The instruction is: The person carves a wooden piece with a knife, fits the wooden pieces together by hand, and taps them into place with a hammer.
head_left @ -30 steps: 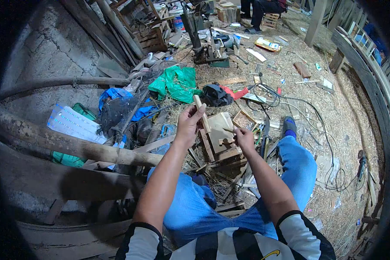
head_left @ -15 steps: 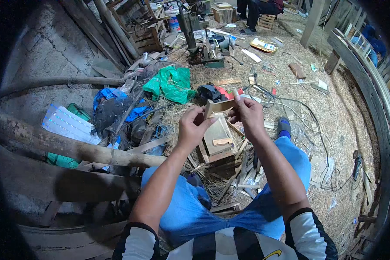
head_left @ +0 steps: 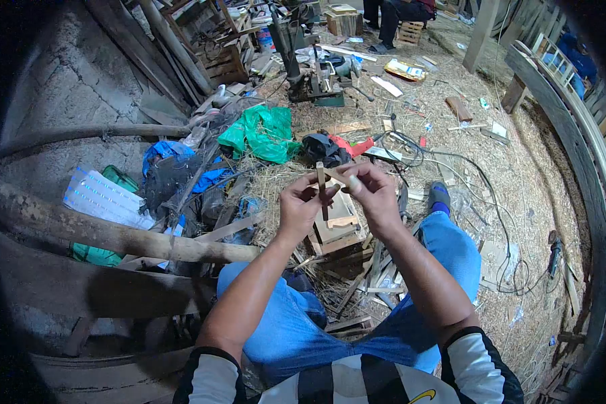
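Observation:
My left hand (head_left: pixel 303 202) is closed on a narrow wooden stick (head_left: pixel 322 188) that stands roughly upright between its fingers. Close beside it, my right hand (head_left: pixel 374 192) pinches a second thin wooden piece (head_left: pixel 334 176), whose far end meets the upper part of the stick. Whether the two pieces are joined cannot be made out. Below both hands lies a wooden box (head_left: pixel 337 242) with a small notched wooden block (head_left: pixel 342 221) on top, partly hidden by my fingers.
A green plastic bag (head_left: pixel 259 133), black cloth (head_left: pixel 324 148) and cables (head_left: pixel 478 161) lie ahead on the straw-strewn floor. A thick pole (head_left: pixel 114 229) runs at the left. A vise-like metal tool (head_left: pixel 323 91) stands farther off. Two people sit in the background.
My hands have come together over the box. The piece in my right hand has swung and now points at the left-hand stick, which has turned more upright. The view has shifted slightly.

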### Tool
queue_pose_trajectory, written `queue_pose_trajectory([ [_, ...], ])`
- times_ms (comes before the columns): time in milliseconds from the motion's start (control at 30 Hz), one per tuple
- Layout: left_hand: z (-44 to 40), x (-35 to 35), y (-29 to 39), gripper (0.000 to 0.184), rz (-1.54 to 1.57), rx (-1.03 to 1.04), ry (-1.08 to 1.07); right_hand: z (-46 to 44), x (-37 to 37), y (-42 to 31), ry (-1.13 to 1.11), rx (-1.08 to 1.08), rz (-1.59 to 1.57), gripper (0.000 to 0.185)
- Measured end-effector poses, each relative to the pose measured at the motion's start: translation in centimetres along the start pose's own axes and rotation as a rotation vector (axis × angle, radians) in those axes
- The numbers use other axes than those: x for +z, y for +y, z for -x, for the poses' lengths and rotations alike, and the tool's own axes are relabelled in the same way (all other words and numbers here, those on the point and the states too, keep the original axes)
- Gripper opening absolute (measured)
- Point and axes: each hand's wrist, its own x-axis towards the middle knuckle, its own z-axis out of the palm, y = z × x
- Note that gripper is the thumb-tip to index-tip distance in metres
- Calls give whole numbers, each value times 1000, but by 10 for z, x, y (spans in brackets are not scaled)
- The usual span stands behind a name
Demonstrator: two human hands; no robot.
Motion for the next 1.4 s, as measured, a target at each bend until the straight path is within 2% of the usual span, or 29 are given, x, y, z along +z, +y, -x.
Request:
queue_pose_trajectory([
  [33, 0, 0, 0, 34, -1, 1, 0, 1, 2, -1, -69, -50, 69, 37],
  [67, 2, 0, 0, 35, 71, 9, 13, 5, 3, -5, -101, 11, 77, 42],
  [133, 3, -3, 1, 36, 144, 17, 27, 10, 8, -16, -130, -18, 122, 43],
  [200, 3, -10, 2, 39, 265, 28, -81, 8, 5, -19, -231, -121, 176, 47],
  [333, 4, -10, -2, 40, 215, 60, -71, 7, -1, -16, -263, -92, 201, 50],
  [433, 3, -11, -4, 39, 197, 16, -50, 8, 1, -23, -238, 29, 115, 53],
  [633, 1, -13, 0, 37, 126, 28, -108, 4, -3, -24, -274, -13, 178, 70],
  [700, 1, -10, 5, 37, 150, 151, -124, 3, -5, -25, -295, 22, 140, 82],
  [733, 2, -10, 7, 37, 150, 151, -124, 3, -6, -27, -296, 22, 141, 82],
  [800, 5, -12, 12, 37, 134, 107, -157, 3, -8, -31, -263, -117, 192, 87],
  [933, 6, -14, 11, 38, 109, 153, -190, 3, -6, -37, -278, -197, 170, 89],
  [1100, 9, -7, 25, 38, 231, 6, -205, 5, -4, -40, -289, -165, 141, 87],
  [1200, 10, -6, 27, 38, 176, -13, -180, 5, -8, -37, -296, -172, 143, 86],
  [1400, 10, -1, 23, 39, 79, 100, -179, 5, -9, -41, -296, -122, 128, 93],
])
